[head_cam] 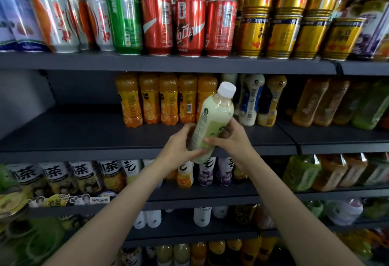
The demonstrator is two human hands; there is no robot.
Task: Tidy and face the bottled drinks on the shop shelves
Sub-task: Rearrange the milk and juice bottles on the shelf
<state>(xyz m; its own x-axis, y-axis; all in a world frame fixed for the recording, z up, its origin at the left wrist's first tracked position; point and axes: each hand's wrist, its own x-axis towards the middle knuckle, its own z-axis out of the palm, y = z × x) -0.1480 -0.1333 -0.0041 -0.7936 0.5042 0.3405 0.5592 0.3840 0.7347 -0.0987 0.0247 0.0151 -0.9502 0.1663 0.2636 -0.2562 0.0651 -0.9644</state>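
1. The view shows dark grey shop shelves (pixel 147 63) filled with drinks, several levels one above another.
2. On the top level stand cans: red cans (pixel 190 26) in the middle, a green can (pixel 124 22) to their left, and gold cans (pixel 282 36) to their right.
3. On the middle shelf (pixel 84 133) a row of orange juice bottles (pixel 166 99) stands at the back, and the left part of this shelf is bare.
4. Right of the orange row stand white bottles with blue labels (pixel 251 99), and further right are brownish tea bottles (pixel 320 101), which look blurred.
5. A pale green bottle (pixel 214 116) with a white cap is held in the air in front of the middle shelf, tilted so that its cap leans up and to the right.
6. The left hand (pixel 179 145) grips the lower part of this bottle from the left, with fingers curled under its base.
7. The right hand (pixel 229 139) holds the same bottle from the right, its fingers wrapped over the green label.
8. The two hands are close together, both closed around the bottle's lower half, which lies between them.
9. The bottle's base is at the front edge of the middle shelf; I cannot tell if it touches it.
10. Below the arms, lower shelves carry tea bottles with white labels (pixel 84 175) and more mixed bottles.
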